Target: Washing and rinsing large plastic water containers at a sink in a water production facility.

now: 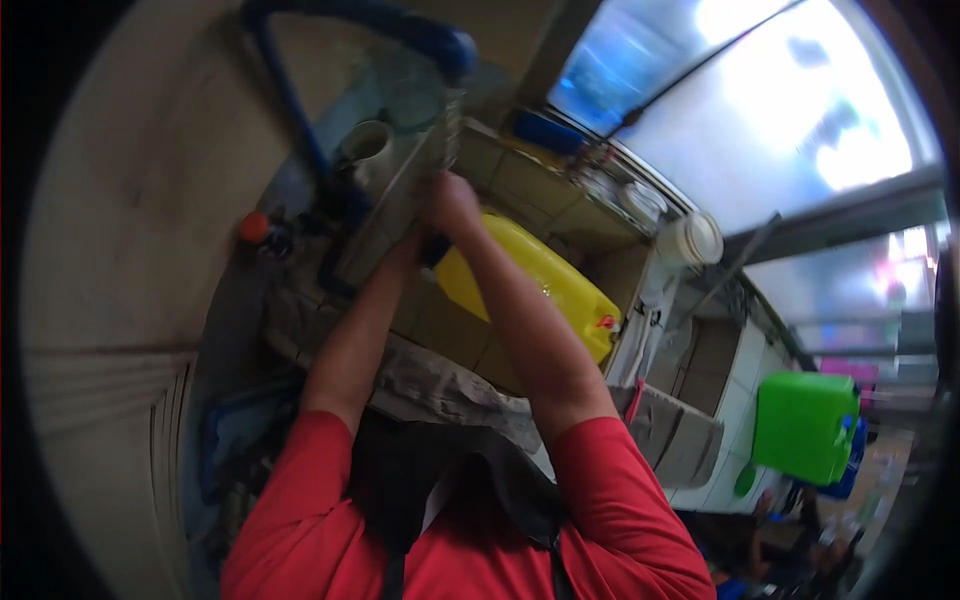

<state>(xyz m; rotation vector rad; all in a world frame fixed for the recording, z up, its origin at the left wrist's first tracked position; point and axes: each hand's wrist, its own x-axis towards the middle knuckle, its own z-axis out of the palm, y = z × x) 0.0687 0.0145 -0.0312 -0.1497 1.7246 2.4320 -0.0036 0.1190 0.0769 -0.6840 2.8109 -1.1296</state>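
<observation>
Water runs from a blue pipe spout (456,60) down onto my two hands, which are close together over a tiled sink basin (435,315). My right hand (452,199) is bent under the stream; blur hides whether its fingers hold anything. My left hand (414,238) is mostly hidden behind and beside it, and its fingers cannot be made out. Something dark shows near my wrists. Just below and right of my hands, a yellow plastic jerrycan (536,274) with a red part near one corner lies in the basin, partly behind my right forearm.
A white cup-like container (367,142) stands left of the basin, near an orange cap (254,227). A white lidded tub (690,238) sits on the right ledge. Farther right are a second basin (705,360) and a green jerrycan (805,427). Another person's arm (756,536) shows at lower right.
</observation>
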